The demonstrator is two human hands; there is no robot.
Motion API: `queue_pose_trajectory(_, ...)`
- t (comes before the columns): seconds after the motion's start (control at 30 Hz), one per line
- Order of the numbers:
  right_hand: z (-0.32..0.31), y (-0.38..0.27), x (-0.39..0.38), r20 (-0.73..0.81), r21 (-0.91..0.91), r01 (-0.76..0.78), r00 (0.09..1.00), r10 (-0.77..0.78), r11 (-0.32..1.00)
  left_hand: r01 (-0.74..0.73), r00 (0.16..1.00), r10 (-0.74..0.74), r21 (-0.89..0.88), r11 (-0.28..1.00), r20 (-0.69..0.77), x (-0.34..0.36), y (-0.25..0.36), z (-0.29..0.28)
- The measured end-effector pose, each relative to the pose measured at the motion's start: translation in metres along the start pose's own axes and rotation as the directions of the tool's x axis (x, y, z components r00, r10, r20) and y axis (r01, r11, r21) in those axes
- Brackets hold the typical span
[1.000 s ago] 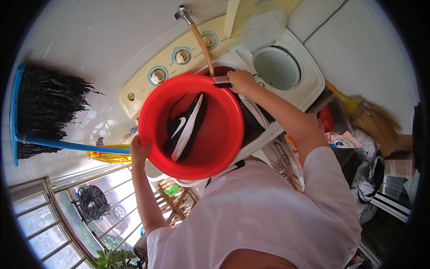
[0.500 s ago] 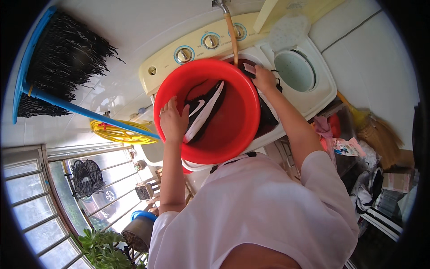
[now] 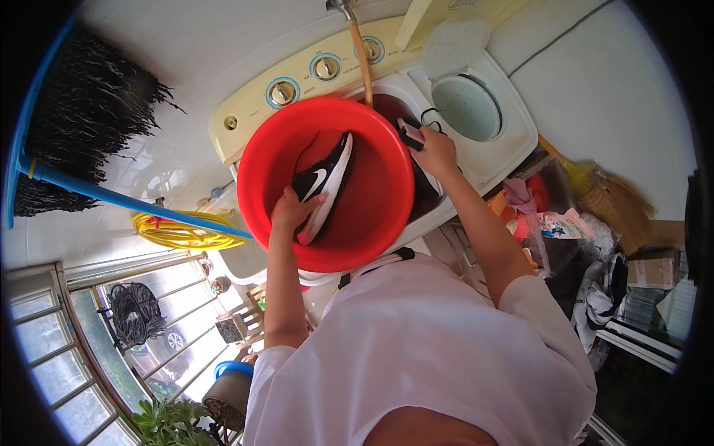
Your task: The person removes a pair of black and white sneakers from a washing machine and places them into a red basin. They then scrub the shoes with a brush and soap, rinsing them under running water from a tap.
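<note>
A red basin (image 3: 379,223) rests on the twin-tub washing machine (image 3: 253,126). In it lies a black sneaker (image 3: 335,178) with a white sole. My left hand (image 3: 294,209) is closed on the shoe's lower end, thumb across the side. My right hand (image 3: 435,156), just right of the rim, grips a small pink brush (image 3: 412,135) with black bristles. Dark items in the tub behind it are partly hidden. A wooden shaft (image 3: 361,63) with a metal top stands behind the basin.
A blue-handled mop (image 3: 126,201) is at left above a coiled yellow hose (image 3: 171,230). Barred windows (image 3: 41,346) and plants (image 3: 167,420) are lower left. A straw broom (image 3: 617,208), bags and a cardboard box (image 3: 651,271) are at right. The round spin tub (image 3: 468,108) stands uncovered.
My left hand moved from the basin's left rim into the basin and took hold of the shoe. My right hand shifted from the basin's back rim rightward, still holding the brush.
</note>
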State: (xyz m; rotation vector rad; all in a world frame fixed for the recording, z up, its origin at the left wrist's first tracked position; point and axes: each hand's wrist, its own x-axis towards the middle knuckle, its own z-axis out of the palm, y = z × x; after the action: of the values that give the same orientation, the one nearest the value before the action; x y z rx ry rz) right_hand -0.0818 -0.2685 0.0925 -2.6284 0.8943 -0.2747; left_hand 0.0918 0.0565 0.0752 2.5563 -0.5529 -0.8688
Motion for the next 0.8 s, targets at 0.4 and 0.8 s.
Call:
queue_pose_trajectory(0.4, -0.002, -0.016, -0.052, -0.28, 0.14, -0.028, 0.958, 0.066, 0.99, 0.029, 0.998, -0.031, -0.042, 0.999, -0.046, -0.008, -0.001, 0.0)
queue_pose_trajectory(0.8, 0.004, -0.009, -0.042, -0.186, 0.068, -0.098, 0.977, 0.109, 0.993, -0.021, 0.998, 0.025, 0.061, 0.998, -0.063, -0.01, 0.004, 0.004)
